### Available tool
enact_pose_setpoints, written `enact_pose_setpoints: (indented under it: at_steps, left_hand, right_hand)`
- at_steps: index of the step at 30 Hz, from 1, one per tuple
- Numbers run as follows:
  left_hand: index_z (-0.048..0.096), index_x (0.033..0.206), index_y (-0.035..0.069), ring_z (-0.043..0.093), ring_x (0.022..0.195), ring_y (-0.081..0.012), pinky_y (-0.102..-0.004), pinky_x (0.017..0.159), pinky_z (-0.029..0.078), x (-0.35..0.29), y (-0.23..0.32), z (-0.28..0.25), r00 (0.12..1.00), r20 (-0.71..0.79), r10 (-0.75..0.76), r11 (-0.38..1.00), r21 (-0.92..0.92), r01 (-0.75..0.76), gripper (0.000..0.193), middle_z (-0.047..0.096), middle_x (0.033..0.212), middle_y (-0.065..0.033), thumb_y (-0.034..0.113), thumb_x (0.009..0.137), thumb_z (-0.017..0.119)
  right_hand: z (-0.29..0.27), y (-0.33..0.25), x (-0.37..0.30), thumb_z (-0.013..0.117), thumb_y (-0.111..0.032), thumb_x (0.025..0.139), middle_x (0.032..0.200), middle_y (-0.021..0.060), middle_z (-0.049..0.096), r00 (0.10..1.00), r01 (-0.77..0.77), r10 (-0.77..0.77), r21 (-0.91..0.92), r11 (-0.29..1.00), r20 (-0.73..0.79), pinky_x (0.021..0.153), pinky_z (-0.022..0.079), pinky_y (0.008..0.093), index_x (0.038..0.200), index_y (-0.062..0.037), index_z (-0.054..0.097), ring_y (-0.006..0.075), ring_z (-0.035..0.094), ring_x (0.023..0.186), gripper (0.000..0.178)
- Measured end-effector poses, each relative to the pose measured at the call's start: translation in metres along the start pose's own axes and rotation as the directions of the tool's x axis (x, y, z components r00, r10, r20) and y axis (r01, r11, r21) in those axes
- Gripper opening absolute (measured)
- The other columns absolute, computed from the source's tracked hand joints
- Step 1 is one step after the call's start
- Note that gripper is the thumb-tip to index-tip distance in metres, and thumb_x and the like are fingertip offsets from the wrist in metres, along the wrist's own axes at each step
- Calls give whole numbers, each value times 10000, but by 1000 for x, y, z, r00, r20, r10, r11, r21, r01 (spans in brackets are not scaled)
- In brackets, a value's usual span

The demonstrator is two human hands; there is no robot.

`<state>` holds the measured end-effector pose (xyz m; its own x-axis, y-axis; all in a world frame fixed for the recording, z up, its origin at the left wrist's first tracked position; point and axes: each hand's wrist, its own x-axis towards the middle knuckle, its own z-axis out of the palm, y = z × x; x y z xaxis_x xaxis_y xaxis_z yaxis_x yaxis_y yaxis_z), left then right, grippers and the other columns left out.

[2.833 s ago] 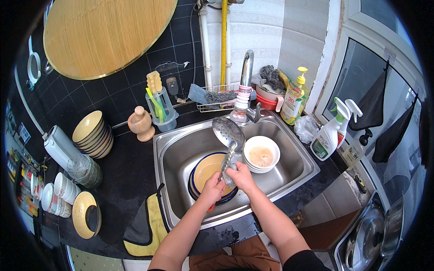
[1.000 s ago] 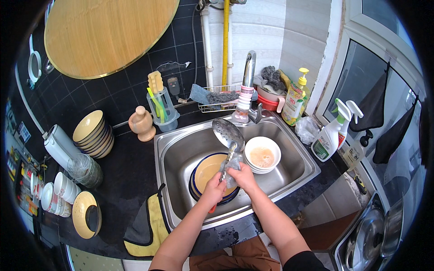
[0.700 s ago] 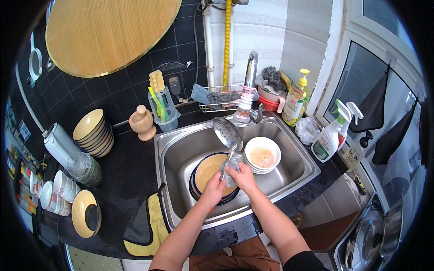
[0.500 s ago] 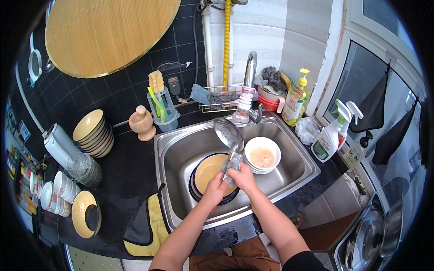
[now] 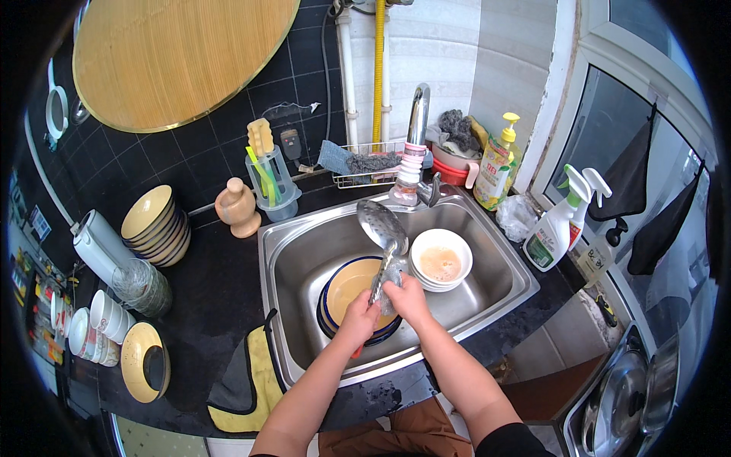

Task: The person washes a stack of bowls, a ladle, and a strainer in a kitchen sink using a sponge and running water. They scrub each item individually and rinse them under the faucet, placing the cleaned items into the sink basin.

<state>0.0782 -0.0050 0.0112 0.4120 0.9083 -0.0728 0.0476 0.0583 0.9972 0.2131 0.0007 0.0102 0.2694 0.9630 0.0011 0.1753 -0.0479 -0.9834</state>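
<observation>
Over the sink, my left hand [image 5: 360, 317] is closed around the lower handle of a metal slotted spoon [image 5: 381, 226], its perforated head tilted up toward the faucet. My right hand [image 5: 407, 295] pinches a grey mesh scouring pad [image 5: 391, 283] against the same handle, just above the left hand. A small red piece shows below my left fingers. Beneath the hands, cream bowls with dark blue rims [image 5: 350, 283] sit in the basin, partly hidden. Right of the spoon stands a stack of white bowls [image 5: 440, 259], the top one holding cloudy, foamy liquid.
The steel sink [image 5: 487, 324] has a faucet [image 5: 415, 137] at its back. Bottles, including a yellow-pump one [image 5: 496, 167] and a sprayer [image 5: 550, 236], line the right. Stacked bowls [image 5: 156, 225], a wooden jar [image 5: 238, 207] and a yellow-grey cloth [image 5: 255, 381] lie left.
The slotted spoon's head has shifted very slightly left with a small movement of the view. The scouring pad stays on the handle, and both hands keep their grip.
</observation>
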Motion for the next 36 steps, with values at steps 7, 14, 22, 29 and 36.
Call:
enact_pose_setpoints:
  at_steps: [7,14,22,29,36]
  left_hand:
    - [406,888,95,337,417,-61,-197,343,282,-5,20,-4,972,180,-151,885,-414,214,46,416,634,-3,132,891,432]
    - [405,909,91,343,418,-70,-202,345,286,-5,18,-5,973,186,-136,879,-430,205,33,422,638,-13,116,891,414]
    - [397,906,83,352,416,-82,-212,341,292,-2,10,-7,979,152,-132,886,-425,186,28,423,621,-22,90,880,403]
    - [397,918,81,358,412,-72,-205,332,294,-4,13,-3,981,127,-144,942,-287,176,50,420,608,-17,74,869,388]
    - [397,979,87,345,409,-57,-201,329,296,-6,12,5,989,79,-129,978,-154,140,113,413,610,-6,66,869,391]
  right_hand:
    - [-4,-8,1,524,-193,763,733,29,581,991,-133,127,409,903,42,623,402,234,816,-7,597,103,501,629,207]
    - [-4,-1,4,539,-256,799,773,22,590,986,-136,95,327,935,137,634,405,227,861,-13,600,90,516,667,258]
    - [-5,6,6,526,-236,827,800,30,598,973,-81,25,239,968,230,657,413,226,894,1,593,90,528,703,255]
    - [0,5,4,578,-181,817,785,26,603,980,-21,-16,180,983,199,625,431,227,891,10,599,83,540,686,206]
    - [-1,1,5,600,-159,791,762,31,614,988,-117,85,268,956,127,620,435,230,896,8,614,74,536,681,198]
